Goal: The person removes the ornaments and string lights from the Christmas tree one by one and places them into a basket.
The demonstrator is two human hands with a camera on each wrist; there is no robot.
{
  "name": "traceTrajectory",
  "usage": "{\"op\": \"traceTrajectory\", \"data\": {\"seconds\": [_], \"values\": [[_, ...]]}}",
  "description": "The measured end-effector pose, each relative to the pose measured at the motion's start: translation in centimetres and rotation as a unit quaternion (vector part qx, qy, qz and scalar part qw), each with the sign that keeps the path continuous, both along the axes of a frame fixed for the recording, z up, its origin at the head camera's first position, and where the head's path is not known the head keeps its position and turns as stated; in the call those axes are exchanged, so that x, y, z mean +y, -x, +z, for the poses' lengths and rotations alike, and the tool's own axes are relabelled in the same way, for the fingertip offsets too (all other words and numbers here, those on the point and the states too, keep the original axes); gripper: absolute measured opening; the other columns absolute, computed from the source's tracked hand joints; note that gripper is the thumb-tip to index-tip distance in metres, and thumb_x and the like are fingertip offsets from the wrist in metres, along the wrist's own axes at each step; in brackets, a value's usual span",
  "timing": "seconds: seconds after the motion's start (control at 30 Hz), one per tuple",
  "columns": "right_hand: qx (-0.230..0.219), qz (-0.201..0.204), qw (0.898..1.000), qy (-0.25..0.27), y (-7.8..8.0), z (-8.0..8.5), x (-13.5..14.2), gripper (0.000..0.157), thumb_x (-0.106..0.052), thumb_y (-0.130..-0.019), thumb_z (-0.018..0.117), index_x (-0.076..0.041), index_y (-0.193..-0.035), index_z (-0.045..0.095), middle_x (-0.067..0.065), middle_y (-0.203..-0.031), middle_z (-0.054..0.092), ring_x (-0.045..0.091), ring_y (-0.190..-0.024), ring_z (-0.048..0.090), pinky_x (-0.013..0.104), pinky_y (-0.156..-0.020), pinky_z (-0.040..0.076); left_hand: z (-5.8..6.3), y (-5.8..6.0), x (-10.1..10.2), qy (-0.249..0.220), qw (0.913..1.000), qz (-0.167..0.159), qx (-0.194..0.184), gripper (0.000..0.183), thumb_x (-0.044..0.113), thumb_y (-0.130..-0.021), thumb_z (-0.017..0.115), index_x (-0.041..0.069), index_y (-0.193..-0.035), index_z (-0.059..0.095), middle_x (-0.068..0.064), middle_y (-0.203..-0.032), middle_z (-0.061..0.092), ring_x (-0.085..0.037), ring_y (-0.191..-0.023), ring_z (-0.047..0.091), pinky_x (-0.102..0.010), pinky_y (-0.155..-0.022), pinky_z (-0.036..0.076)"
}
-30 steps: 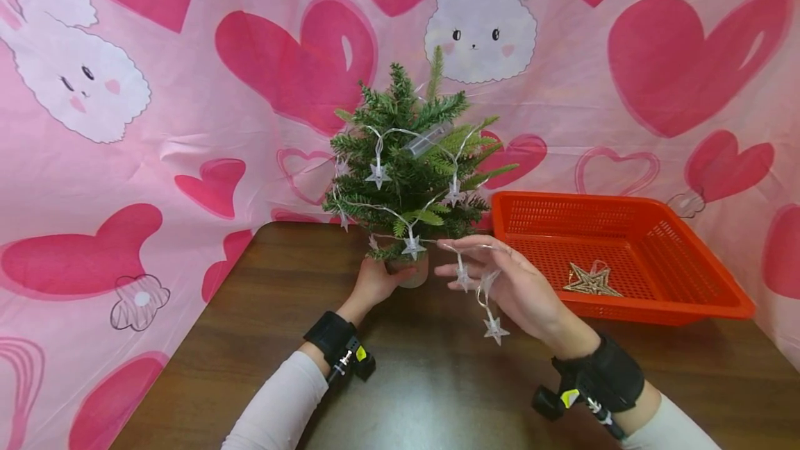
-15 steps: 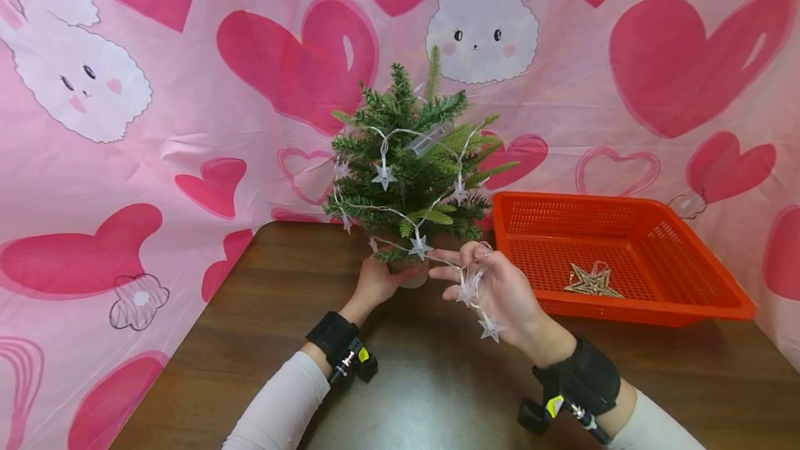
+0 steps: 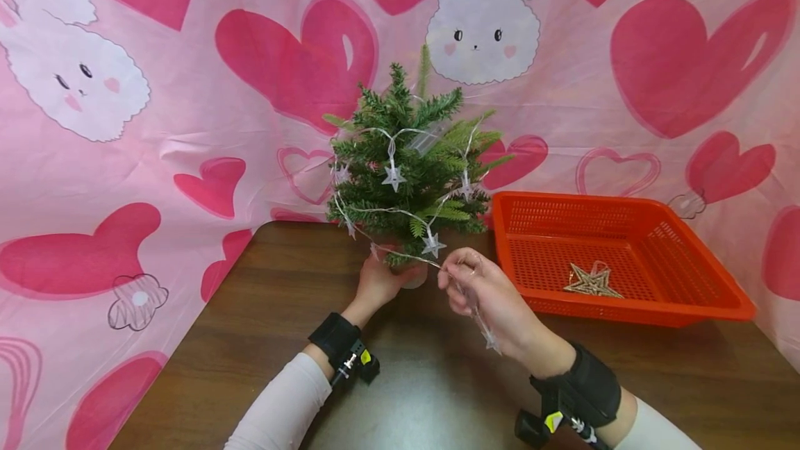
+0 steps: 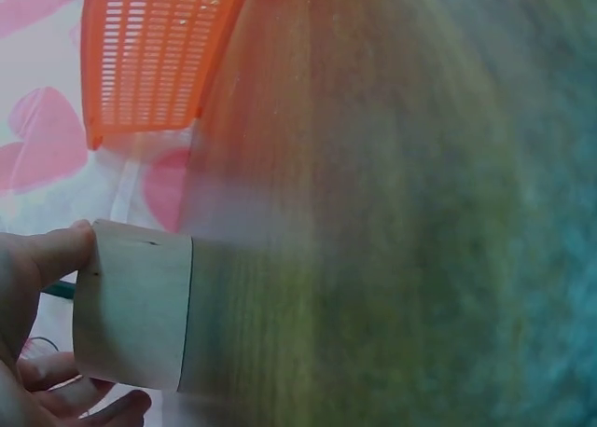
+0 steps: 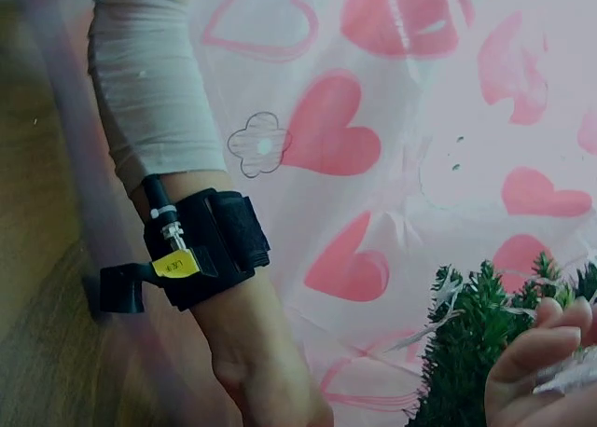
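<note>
A small artificial Christmas tree (image 3: 412, 182) stands mid-table in the head view, wound with clear-wired star string lights (image 3: 432, 244). A transparent battery box (image 3: 427, 139) rests among its upper right branches. Low at the tree, my left hand (image 3: 378, 282) grips the pale round base (image 4: 135, 306), thumb on one side and fingers on the other in the left wrist view. My right hand (image 3: 490, 301), right of the base, pinches the light wire between thumb and fingers. The wire runs taut leftward to the lower branches; a loose end with a star (image 3: 490, 340) hangs beneath the palm.
An orange perforated basket (image 3: 625, 307) stands on the right of the brown wooden table (image 3: 250, 339). In it lies a gold glittery star ornament (image 3: 594, 280). Behind hangs a pink cloth (image 3: 187, 110) with hearts and rabbits.
My right hand has moved left and curled from spread fingers to a pinch on the wire, drawing it straighter. The tree has turned slightly, its front stars shifting right. My left hand stays at the base.
</note>
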State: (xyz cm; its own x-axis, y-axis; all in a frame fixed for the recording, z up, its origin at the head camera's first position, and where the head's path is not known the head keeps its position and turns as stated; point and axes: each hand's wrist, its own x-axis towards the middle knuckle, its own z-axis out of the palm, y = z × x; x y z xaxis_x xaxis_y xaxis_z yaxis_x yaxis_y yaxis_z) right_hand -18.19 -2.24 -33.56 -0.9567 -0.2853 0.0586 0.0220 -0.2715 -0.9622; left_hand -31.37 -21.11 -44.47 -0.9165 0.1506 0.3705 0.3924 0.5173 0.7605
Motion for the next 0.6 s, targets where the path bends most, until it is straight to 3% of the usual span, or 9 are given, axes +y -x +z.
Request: {"op": "traceTrajectory", "data": {"seconds": [0.1,0.23,0.4,0.6], "values": [[-0.008,-0.022,0.999,-0.032,-0.1,0.2,-0.2,0.013,-0.015,-0.103,0.051,-0.008,-0.114,0.053,-0.005,-0.08,0.056,0.008,-0.059,0.04,0.02,-0.056,0.035,0.0,0.0,-0.1,0.009,0.9999,-0.001,0.004,0.052,0.028,-0.077,0.085,0.006,-0.117,0.06,-0.013,-0.115,0.069,-0.032,-0.112,0.064,-0.05,-0.093,0.051],[-0.011,-0.033,0.996,-0.078,-0.2,0.5,-0.2,0.026,-0.015,-0.101,0.055,-0.002,-0.123,0.057,-0.005,-0.075,0.049,0.009,-0.059,0.038,0.021,-0.057,0.035,-0.2,0.5,-0.5,0.006,0.9995,-0.028,0.01,0.056,0.023,-0.076,0.086,0.002,-0.119,0.058,-0.017,-0.116,0.068,-0.033,-0.111,0.064,-0.05,-0.093,0.05],[-0.009,-0.033,0.993,-0.113,0.0,0.5,-0.1,0.029,-0.019,-0.099,0.059,-0.002,-0.122,0.061,-0.003,-0.073,0.046,0.011,-0.06,0.038,0.021,-0.058,0.037,-0.1,1.7,-1.0,-0.006,0.9956,-0.093,-0.004,0.055,0.02,-0.077,0.085,0.001,-0.122,0.06,-0.017,-0.117,0.068,-0.031,-0.111,0.063,-0.047,-0.096,0.049],[0.003,-0.063,0.99,-0.128,0.2,0.4,-0.4,0.026,-0.02,-0.097,0.063,-0.003,-0.116,0.064,-0.004,-0.08,0.052,0.012,-0.063,0.04,0.022,-0.059,0.038,0.4,3.0,-1.7,-0.037,0.9792,-0.185,-0.074,0.046,0.015,-0.083,0.079,0.006,-0.124,0.061,-0.013,-0.122,0.067,-0.026,-0.113,0.06,-0.043,-0.101,0.044]]}}
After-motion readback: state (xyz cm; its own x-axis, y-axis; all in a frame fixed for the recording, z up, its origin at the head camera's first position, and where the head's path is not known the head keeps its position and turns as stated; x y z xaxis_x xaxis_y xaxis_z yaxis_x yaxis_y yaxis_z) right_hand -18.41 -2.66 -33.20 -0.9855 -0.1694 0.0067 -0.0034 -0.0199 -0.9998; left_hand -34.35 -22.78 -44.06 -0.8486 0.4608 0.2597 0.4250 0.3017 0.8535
